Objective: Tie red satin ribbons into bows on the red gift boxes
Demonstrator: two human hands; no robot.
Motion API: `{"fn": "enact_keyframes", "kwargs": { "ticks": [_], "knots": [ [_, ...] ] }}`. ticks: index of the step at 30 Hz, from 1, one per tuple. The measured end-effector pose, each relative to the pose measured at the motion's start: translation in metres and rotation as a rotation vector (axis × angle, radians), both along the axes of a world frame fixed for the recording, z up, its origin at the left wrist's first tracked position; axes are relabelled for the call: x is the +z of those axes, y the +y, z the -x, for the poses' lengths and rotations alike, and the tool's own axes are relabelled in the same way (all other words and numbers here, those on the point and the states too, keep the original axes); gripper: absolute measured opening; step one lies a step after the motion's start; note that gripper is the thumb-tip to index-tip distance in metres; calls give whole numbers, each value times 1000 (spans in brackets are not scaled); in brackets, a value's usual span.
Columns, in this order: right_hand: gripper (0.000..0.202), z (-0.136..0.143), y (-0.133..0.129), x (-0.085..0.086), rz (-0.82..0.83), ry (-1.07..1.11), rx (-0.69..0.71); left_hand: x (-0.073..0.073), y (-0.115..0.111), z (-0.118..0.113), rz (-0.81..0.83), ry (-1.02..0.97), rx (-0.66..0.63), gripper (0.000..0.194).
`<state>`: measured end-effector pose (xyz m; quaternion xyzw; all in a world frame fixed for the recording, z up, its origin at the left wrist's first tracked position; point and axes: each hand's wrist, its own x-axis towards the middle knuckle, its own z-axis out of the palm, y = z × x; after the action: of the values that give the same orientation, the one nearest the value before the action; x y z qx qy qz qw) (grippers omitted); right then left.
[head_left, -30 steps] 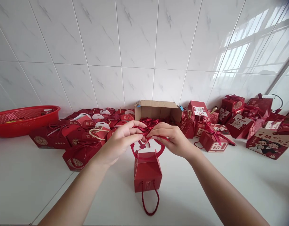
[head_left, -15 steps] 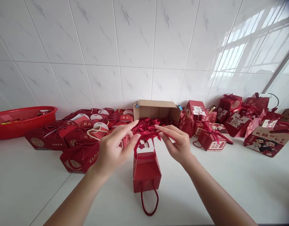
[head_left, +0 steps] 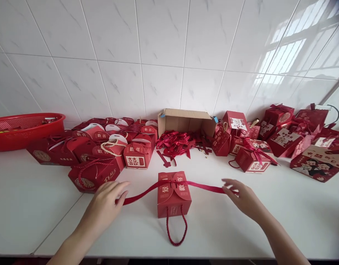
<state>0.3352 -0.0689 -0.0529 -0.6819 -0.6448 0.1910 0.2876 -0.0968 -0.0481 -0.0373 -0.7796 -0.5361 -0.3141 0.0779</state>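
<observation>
A small red gift box (head_left: 174,198) stands at the middle of the white table, its curved top flaps folded shut and a dark red cord handle (head_left: 177,243) hanging over its near side onto the table. A red ribbon (head_left: 205,187) crosses the top of the box and stretches out to both sides. Its left end is pinched in my left hand (head_left: 110,200), the fingers closed on it. Out to the right, my right hand (head_left: 241,197) grips the other end. Neither hand touches the box itself.
Behind the box, a heap of red ribbons (head_left: 177,143) spills from a cardboard box (head_left: 186,123). Several red gift boxes (head_left: 136,156) crowd the left, and more decorated boxes (head_left: 252,160) the right. A red plastic basket (head_left: 28,132) sits far left, against a tiled wall.
My hands have moved apart and nearer to me, drawing the ribbon out to both sides. The gift box's top, open before, is now closed under the ribbon. The view has tilted down slightly.
</observation>
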Motion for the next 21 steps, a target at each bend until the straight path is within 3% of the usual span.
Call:
{"fn": "enact_keyframes", "kwargs": {
  "ticks": [3,6,11,15,18,21],
  "knots": [
    [50,18,6,16,-195,23,-104,13,0,-24,-45,-103,-28,16],
    [43,48,12,32,-221,177,49,21,0,-52,188,-406,-94,20],
    [38,93,20,31,53,421,389,23,1,-87,664,-660,-232,32],
    [43,101,24,25,340,625,455,28,2,-96,932,-739,-269,35],
    [47,94,24,26,402,667,489,31,1,-96,1020,-811,-316,34],
    [48,86,25,29,379,689,482,30,0,-93,992,-876,-311,36]
  ]
}}
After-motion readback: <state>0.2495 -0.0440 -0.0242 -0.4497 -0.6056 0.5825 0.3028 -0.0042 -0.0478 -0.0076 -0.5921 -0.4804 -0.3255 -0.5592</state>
